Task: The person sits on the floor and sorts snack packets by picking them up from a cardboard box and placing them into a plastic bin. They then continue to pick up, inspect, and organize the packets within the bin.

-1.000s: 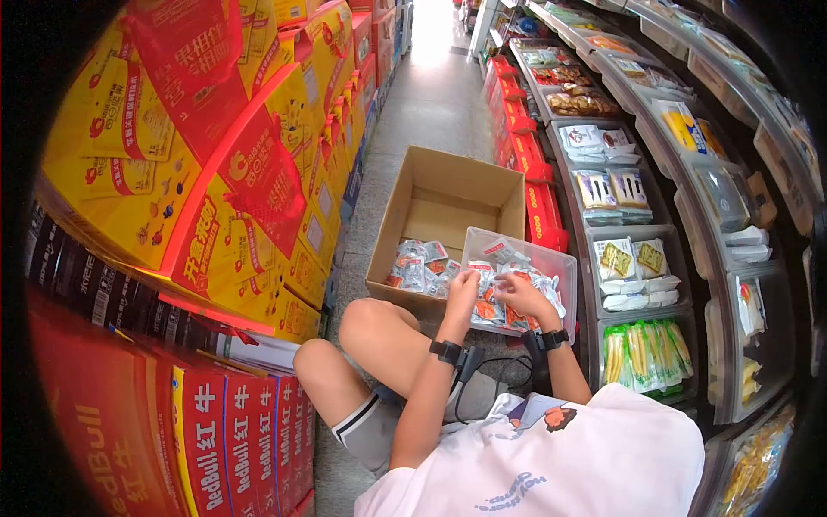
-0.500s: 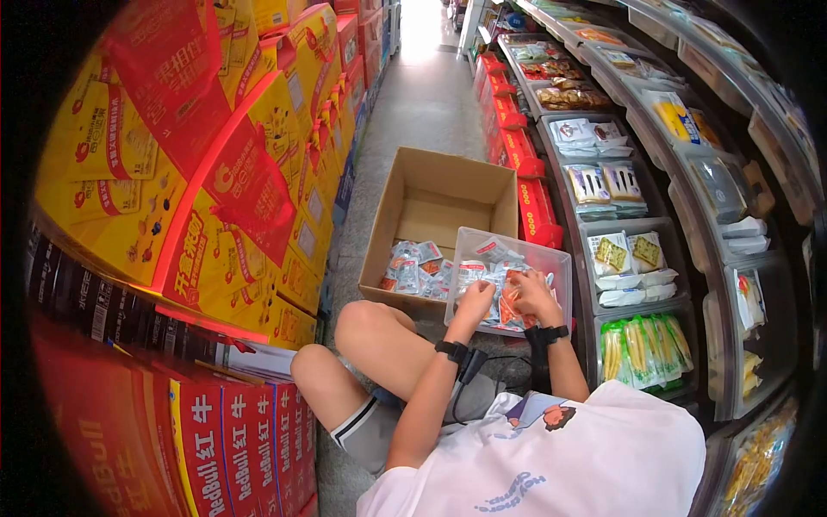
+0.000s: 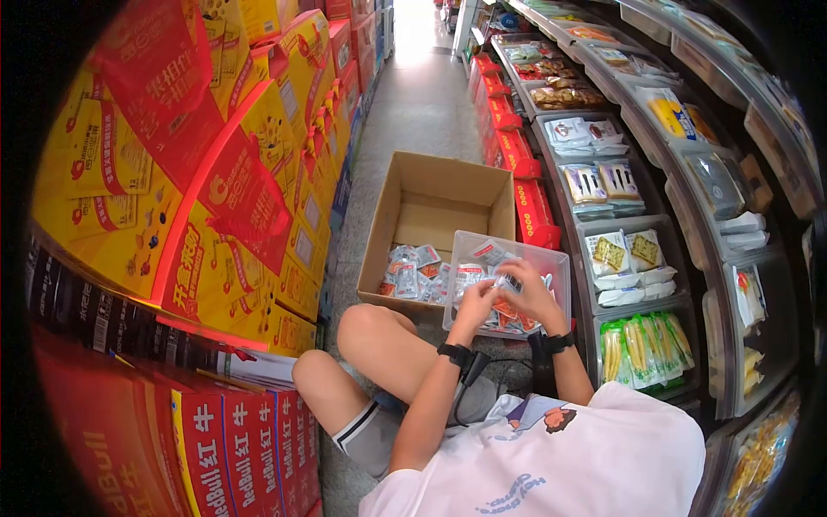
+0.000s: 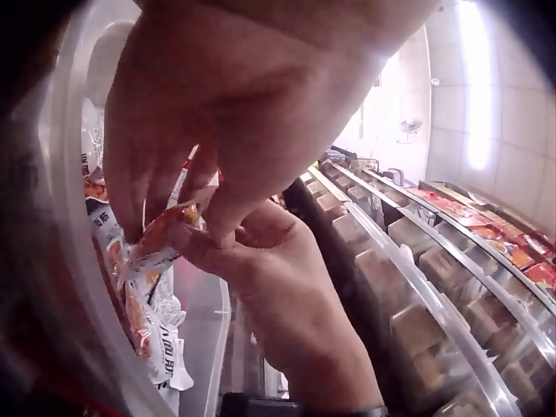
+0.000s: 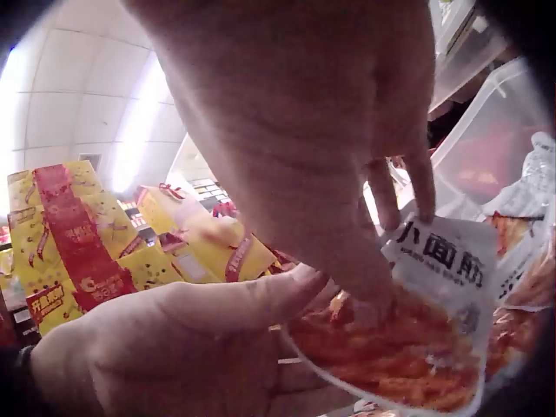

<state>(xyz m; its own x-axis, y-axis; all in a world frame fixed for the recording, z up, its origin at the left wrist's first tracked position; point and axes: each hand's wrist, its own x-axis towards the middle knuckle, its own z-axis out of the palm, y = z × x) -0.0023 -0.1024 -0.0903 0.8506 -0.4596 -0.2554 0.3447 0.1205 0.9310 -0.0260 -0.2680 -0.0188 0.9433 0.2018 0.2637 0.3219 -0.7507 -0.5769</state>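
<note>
In the head view, my left hand (image 3: 475,307) and right hand (image 3: 532,297) meet over a clear plastic bin (image 3: 562,280) of small snack packets. Between them is one packet (image 5: 395,352), white with dark lettering and a see-through window of reddish-orange food. The right wrist view has my right fingers pinching its upper part and my left thumb (image 5: 300,287) at its near edge. In the left wrist view, both hands' fingertips grip the packet (image 4: 161,236); my fingers cover part of it. More packets (image 4: 152,339) lie below in the bin.
An open cardboard box (image 3: 448,207) with several packets (image 3: 415,269) at its near end stands behind and left of the bin. Shelves of snack trays (image 3: 633,258) line the right side. Yellow gift boxes (image 3: 250,258) and Red Bull cartons (image 3: 241,448) are stacked left. My bent knee (image 3: 375,332) is near the box.
Half a second ago my right hand was apart from the left, holding an orange packet over the bin's right side. It has since moved left, and the two hands now meet at the packet.
</note>
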